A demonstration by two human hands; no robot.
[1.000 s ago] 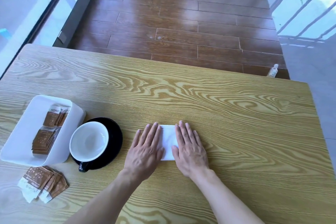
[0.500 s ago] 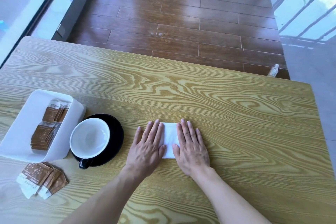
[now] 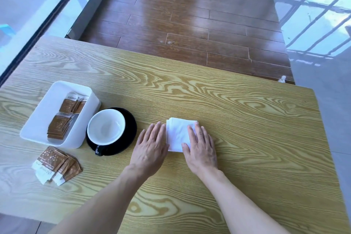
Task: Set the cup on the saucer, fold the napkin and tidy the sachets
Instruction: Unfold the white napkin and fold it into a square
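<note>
A folded white napkin [image 3: 177, 133] lies flat in the middle of the wooden table [image 3: 247, 119]. My left hand [image 3: 151, 145] rests palm down just left of it, fingers apart, touching its left edge. My right hand [image 3: 202, 145] lies flat on the napkin's right part. A white cup [image 3: 106, 126] with a black handle stands on the black saucer [image 3: 129, 129] to the left. Brown sachets [image 3: 58, 127] sit in a white tray [image 3: 38, 125]. Several more brown sachets [image 3: 57, 165] lie loose on the table in front of the tray.
The table's far edge borders a brown plank floor [image 3: 190, 24]. A window wall [image 3: 28, 5] runs along the left. A small white bottle [image 3: 282, 79] stands on the floor past the table's far right corner.
Both hands have slid apart on the napkin, the left one going off its left edge, so more of the folded napkin shows between them.
</note>
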